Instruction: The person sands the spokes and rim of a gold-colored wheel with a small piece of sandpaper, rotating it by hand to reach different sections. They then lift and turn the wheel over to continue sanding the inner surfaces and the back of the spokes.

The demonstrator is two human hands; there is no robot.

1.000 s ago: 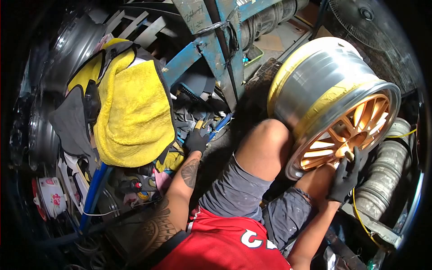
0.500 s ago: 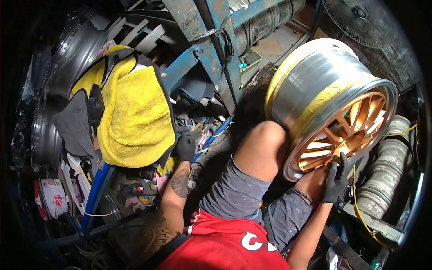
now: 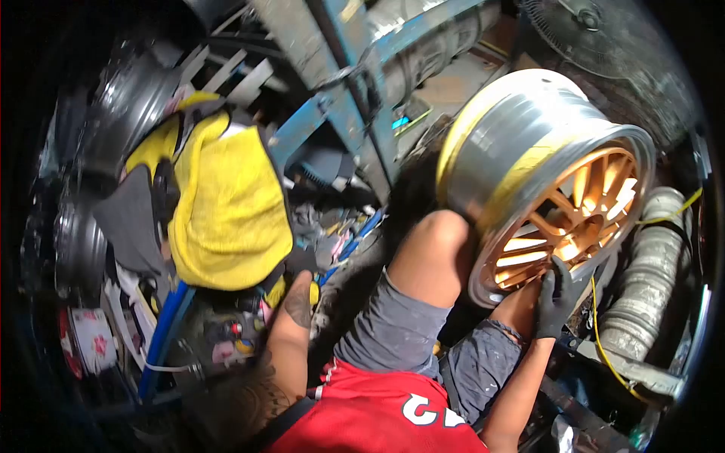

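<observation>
A wheel rim [image 3: 521, 162] with a silver barrel and copper-gold spokes leans against my legs, tilted, its spoked face turned to the right. Yellow masking tape [image 3: 521, 170] runs around its barrel near the front lip. My right hand [image 3: 557, 302], in a dark glove, holds the rim low on its face, fingertips at the spokes. To the left, a yellow and grey towel [image 3: 230, 211] hangs in a heap over a blue frame. My left hand [image 3: 302, 260], also gloved, is beside the towel's lower right edge; blur and shadow hide its fingers.
Cylindrical metal parts [image 3: 642, 279] lie at the right, with a yellow cord [image 3: 596, 325] nearby. A fan [image 3: 589, 30] stands at the back right. Blue metal posts [image 3: 355, 90] rise ahead. Dark wheel rims [image 3: 124, 113] are stacked at the far left; loose clutter [image 3: 332, 234] lies beyond my left hand.
The whole view has shifted slightly and blurred. My left hand has moved a little closer to the towel's lower edge. My right hand remains at the lower part of the wheel rim.
</observation>
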